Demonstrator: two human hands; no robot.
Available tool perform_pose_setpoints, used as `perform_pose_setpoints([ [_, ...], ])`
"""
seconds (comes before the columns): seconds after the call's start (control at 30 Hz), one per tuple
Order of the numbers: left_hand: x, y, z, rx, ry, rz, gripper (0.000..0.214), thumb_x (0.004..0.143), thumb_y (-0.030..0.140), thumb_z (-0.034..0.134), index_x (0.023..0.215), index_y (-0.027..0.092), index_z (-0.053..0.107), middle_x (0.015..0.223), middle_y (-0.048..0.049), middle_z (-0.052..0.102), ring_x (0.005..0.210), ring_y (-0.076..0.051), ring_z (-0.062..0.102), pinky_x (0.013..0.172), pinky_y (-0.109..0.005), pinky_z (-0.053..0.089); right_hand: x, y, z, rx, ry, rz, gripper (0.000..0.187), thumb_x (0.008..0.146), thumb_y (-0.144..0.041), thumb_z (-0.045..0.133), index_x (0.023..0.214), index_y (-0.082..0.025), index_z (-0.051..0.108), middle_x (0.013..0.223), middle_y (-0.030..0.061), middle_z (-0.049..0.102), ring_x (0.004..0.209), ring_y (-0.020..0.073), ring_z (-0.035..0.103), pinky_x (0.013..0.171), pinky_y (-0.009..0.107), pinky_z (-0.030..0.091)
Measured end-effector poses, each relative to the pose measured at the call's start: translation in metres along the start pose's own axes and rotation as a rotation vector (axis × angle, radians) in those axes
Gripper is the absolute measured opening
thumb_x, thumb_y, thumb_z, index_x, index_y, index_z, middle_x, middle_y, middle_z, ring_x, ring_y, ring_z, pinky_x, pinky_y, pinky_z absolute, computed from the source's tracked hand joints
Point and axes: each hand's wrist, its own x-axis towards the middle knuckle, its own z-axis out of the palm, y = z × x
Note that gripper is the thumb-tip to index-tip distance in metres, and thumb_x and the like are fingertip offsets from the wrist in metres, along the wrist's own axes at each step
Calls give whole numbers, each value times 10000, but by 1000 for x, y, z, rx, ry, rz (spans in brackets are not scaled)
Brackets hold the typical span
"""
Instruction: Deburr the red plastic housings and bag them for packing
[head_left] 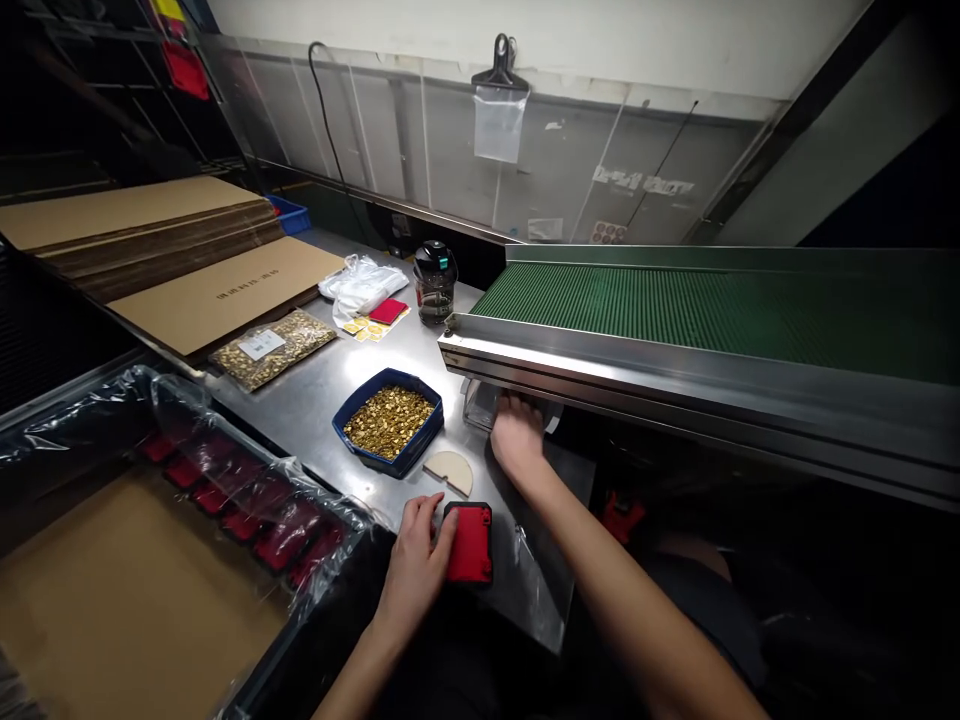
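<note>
My left hand [416, 560] grips the left side of a red case with black edges [471, 543], its thumb along the near edge of the red face. The case lies at the front of the metal table. My right hand [517, 435] reaches into a clear plastic container [478, 405] below the conveyor's edge. Its fingertips are bent down and partly hidden, and what they touch does not show. Just beyond the case lies a beige half-round piece [450, 470]. A blue tray [439, 425] holding many small gold-coloured metal pieces [390, 420] stands behind that.
A green conveyor belt [600, 305] runs off rightward. On the left, a plastic-lined box [135, 590] contains a row of several red cases [244, 520]. Further back are a bag of gold pieces [289, 350], cardboard sheets [225, 285], plastic bags [364, 283] and a dark jug [435, 285].
</note>
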Motion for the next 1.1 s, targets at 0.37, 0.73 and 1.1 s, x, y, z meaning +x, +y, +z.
perform_pose_setpoints([
  [0.37, -11, 46, -6, -460, -69, -124, 493, 897, 544, 616, 1243, 192, 600, 1226, -123, 654, 1030, -257, 648, 876, -363, 515, -97, 1, 8, 43, 272, -231, 487, 991, -146, 375, 1466, -72, 453, 1504, 140, 510, 1385, 261, 444, 1189, 433, 279],
  [0.73, 2, 85, 11, -1025, -247, -476, 697, 672, 225, 862, 1290, 159, 547, 907, -45, 693, 752, -155, 687, 703, -247, 533, -235, -6, -7, 346, 397, -504, 508, 926, -127, 463, 1430, -148, 522, 1380, 99, 638, 1318, 242, 552, 1167, 409, 346],
  [1.1, -61, 88, 29, -922, -585, -390, 459, 753, 353, 815, 1170, 208, 689, 890, -36, 649, 668, -118, 594, 624, -234, 486, -246, 109, -40, 1560, -248, 441, 520, 881, -529, 656, 1291, -210, 620, 1284, 143, 676, 1172, 269, 652, 1006, 413, 507],
])
